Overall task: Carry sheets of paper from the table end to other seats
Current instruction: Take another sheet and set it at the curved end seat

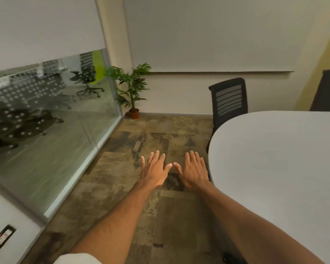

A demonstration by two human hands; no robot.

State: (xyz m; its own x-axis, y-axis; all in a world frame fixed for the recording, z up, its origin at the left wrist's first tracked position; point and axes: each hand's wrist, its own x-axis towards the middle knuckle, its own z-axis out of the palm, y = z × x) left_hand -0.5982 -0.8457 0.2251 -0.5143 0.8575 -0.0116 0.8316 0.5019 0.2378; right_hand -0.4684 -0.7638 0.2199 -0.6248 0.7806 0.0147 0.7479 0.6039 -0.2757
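Observation:
Both arms stretch forward over the brown carpet, palms down. My left hand [155, 169] has its fingers spread and holds nothing. My right hand [193, 169] is likewise flat and empty, just left of the rounded end of the white table [274, 168]. The thumbs nearly touch. No sheets of paper are in view on the visible part of the table. A black mesh-backed chair [229, 99] stands at the table's far curved edge.
A glass partition [46, 130] runs along the left, with office chairs behind it. A potted plant [131, 92] stands in the far corner. A second dark chair back [328, 90] shows at the right edge. Patterned carpet lies between the glass and the table.

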